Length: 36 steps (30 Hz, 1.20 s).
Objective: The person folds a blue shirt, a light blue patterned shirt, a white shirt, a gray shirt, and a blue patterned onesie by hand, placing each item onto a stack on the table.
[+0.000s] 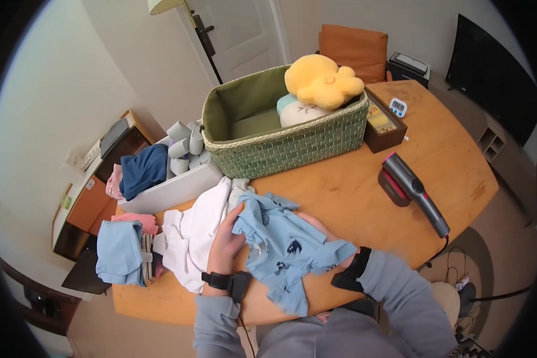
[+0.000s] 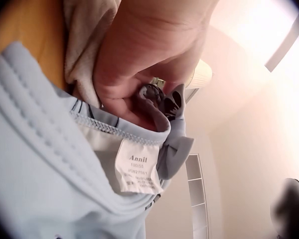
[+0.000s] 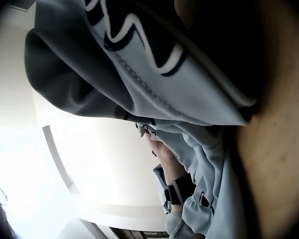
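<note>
A light blue T-shirt (image 1: 283, 238) with dark whale prints hangs over the table's front part, held by my left hand (image 1: 224, 241). In the left wrist view, the curled fingers of that hand (image 2: 144, 59) grip the shirt near its neckline, beside a white label (image 2: 138, 167). My right hand (image 1: 316, 224) is behind the shirt's other side, mostly covered by cloth; I cannot tell how its fingers lie. Shirt fabric (image 3: 164, 89) drapes in front of the right wrist view. A white garment (image 1: 191, 235) lies next to my left hand.
Folded clothes (image 1: 119, 252) are stacked at the table's left edge. A white box (image 1: 173, 190) holds clothes and grey rolls. Behind it, a green woven basket (image 1: 292, 152) carries plush toys (image 1: 322, 83). At right lie a handheld steamer (image 1: 414, 191), a brown box (image 1: 388, 140) and a timer (image 1: 398, 107).
</note>
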### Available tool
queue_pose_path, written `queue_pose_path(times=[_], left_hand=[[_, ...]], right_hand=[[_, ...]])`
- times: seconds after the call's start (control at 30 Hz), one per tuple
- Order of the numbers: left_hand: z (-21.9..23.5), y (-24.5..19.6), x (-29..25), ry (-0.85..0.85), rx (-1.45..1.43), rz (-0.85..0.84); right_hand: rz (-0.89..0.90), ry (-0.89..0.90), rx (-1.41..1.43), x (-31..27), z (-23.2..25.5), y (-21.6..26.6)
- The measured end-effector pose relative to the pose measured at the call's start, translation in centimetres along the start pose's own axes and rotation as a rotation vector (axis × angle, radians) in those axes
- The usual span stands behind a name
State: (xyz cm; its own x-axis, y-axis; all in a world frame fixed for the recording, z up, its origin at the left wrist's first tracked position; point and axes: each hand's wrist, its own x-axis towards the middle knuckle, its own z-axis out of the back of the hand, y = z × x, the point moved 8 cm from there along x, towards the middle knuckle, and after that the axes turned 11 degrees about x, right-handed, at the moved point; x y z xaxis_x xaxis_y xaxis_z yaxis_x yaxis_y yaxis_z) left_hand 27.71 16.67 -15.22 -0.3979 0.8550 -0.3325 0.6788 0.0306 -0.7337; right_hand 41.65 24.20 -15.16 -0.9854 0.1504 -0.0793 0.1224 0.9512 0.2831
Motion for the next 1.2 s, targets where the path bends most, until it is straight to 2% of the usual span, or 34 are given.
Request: queue_pose_path(times=[0.07, 0.1, 0.13, 0.17, 0.2, 0.3, 0.33, 0.43, 0.5, 0.57, 0.6, 0.63, 0.77, 0.83, 1.2], left_hand=[[0.8, 0.3, 0.4, 0.038, 0.017, -0.008], [1.5, 0.4, 0.6, 0.062, 0.050, -0.012], [2.1, 0.9, 1.1, 0.141, 0.048, -0.018], [2.3, 1.0, 1.2, 0.149, 0.046, -0.023], [2.3, 1.0, 1.3, 0.156, 0.083, -0.039], [1.8, 0.7, 1.8, 0.209, 0.099, -0.026], [2.5, 1.1, 2.0, 0.198, 0.094, -0.006], [2.4, 1.0, 2.2, 0.216, 0.060, 0.023], [2.3, 1.1, 2.0, 0.196, 0.089, 0.050], [2.0, 1.0, 1.8, 0.205, 0.096, 0.063], [1.4, 0.8, 1.5, 0.240, 0.074, 0.064], [0.8, 0.6, 1.4, 0.275, 0.053, 0.064], [1.1, 1.1, 1.2, 0.294, 0.023, 0.106], [1.7, 1.3, 1.3, 0.222, 0.077, 0.102], [1.8, 1.5, 0.9, 0.172, 0.070, 0.159]], right_hand=[[-0.115, 0.161, 0.134, 0.4, -0.5, -0.6], [-0.114, 0.159, 0.121, -0.6, -2.2, -0.6], [0.050, 0.077, -0.124, -2.4, -4.5, 0.5], [0.216, -0.005, -0.367, -3.5, -5.8, 1.8], [0.047, -0.118, -0.297, -2.3, -3.7, 1.0], [0.057, -0.168, -0.321, 0.0, -0.7, 1.0], [-0.026, -0.091, -0.191, 1.7, 3.3, 0.0], [-0.029, -0.085, -0.181, 1.3, 0.2, 0.8], [-0.048, -0.115, -0.212, 1.3, 2.4, 0.4], [0.094, -0.125, -0.392, 1.1, 3.1, 1.4], [0.165, -0.043, -0.383, 1.5, 3.8, 1.7], [0.166, -0.041, -0.391, 1.9, 4.1, 3.1], [0.162, -0.072, -0.387, 3.3, 5.3, 3.8], [0.156, -0.091, -0.379, 3.5, 5.9, 4.0], [0.150, -0.181, -0.344, 3.1, 7.8, 4.4]])
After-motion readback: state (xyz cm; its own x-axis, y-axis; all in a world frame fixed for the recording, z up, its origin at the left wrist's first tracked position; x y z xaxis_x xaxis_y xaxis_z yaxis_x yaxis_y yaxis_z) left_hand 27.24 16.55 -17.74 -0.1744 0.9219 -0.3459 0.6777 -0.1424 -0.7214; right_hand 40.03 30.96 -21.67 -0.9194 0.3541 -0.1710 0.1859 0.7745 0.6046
